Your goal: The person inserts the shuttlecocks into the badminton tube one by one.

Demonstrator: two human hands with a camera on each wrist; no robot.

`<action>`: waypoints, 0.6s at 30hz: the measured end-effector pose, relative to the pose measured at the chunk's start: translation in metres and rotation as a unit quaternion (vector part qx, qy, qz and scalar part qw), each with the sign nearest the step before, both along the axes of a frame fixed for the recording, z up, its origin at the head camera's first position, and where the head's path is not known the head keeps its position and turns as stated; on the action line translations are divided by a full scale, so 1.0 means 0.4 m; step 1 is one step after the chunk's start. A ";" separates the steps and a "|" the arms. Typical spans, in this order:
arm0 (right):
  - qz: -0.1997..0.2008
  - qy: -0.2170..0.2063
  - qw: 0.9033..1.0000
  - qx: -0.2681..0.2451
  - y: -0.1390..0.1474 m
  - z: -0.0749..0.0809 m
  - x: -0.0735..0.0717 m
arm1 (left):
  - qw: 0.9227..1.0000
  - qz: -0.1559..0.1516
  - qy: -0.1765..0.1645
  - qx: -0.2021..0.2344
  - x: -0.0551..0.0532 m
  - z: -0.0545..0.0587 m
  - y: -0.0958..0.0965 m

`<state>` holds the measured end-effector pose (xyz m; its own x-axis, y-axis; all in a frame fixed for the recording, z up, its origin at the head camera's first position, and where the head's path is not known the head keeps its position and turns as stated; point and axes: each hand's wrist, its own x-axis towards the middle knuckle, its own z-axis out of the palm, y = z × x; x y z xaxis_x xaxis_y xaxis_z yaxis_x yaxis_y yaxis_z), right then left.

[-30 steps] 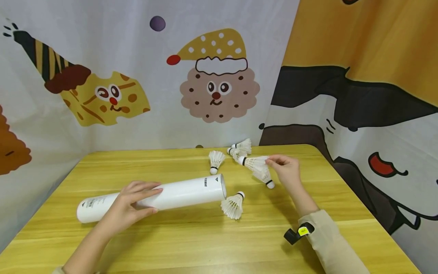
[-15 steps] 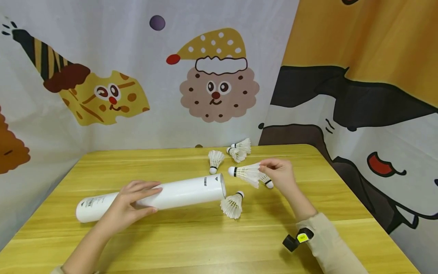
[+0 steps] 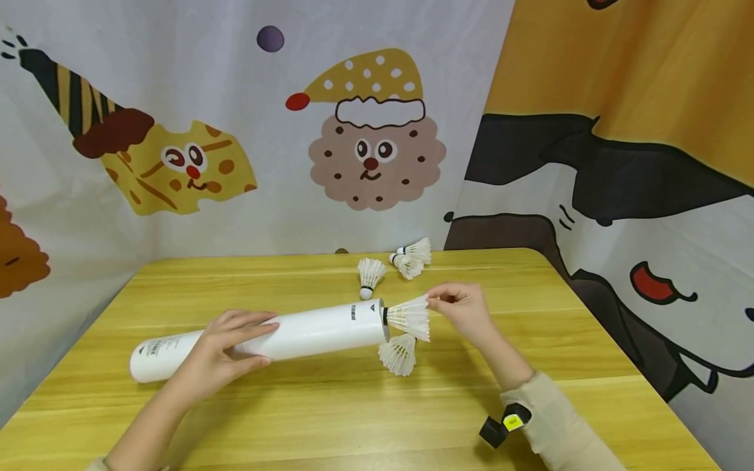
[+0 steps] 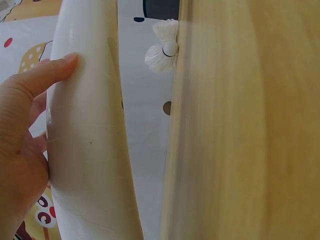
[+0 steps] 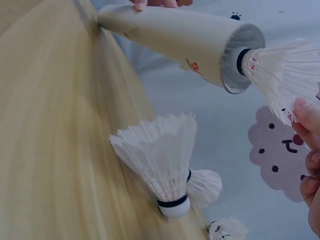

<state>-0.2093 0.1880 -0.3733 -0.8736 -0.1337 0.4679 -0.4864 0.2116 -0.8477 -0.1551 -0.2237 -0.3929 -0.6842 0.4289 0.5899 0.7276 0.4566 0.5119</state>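
Observation:
My left hand (image 3: 215, 356) grips a long white cardboard tube (image 3: 330, 331), which lies slanted over the table with its open mouth to the right. In the left wrist view, the thumb or a finger (image 4: 62, 69) lies along the tube. With its fingertips, my right hand (image 3: 465, 314) pinches the feather skirt of a white shuttlecock (image 3: 410, 315). That shuttlecock's black-banded cork end is inside the tube's mouth, while the skirt sticks out, as the right wrist view shows. Just below the mouth, another shuttlecock (image 3: 398, 355) lies on the table.
Behind the tube, a shuttlecock (image 3: 370, 276) lies cork toward me. Two more shuttlecocks (image 3: 408, 265) lie together near the back edge of the wooden table (image 3: 330, 418). A curtain printed with cartoon figures (image 3: 235, 78) hangs behind. A black wrist camera (image 3: 495, 432) sits at my right sleeve.
My right hand has carried the shuttlecock left and slightly down, and its cork end has entered the tube's mouth. The left hand and tube have hardly moved.

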 end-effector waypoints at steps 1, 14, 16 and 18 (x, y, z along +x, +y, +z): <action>0.002 -0.001 1.000 -0.003 -0.004 -0.002 0.001 | 1.000 -0.001 -0.002 -0.002 0.000 0.001 0.000; 0.000 -0.024 1.000 0.006 -0.070 -0.004 0.021 | 1.000 -0.002 -0.016 -0.013 0.001 0.003 -0.005; -0.002 -0.022 1.000 0.008 -0.078 -0.014 0.016 | 1.000 -0.003 -0.016 -0.010 0.001 0.003 -0.004; -0.005 -0.023 1.000 0.012 -0.086 -0.015 0.018 | 1.000 -0.005 -0.010 -0.006 0.001 0.003 -0.002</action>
<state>-0.2019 0.1537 -0.3795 -0.8952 -0.1348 0.4249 -0.4455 0.2372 -0.8633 -0.1547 -0.2243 -0.3917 -0.6913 0.4438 0.5703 0.7220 0.4555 0.5208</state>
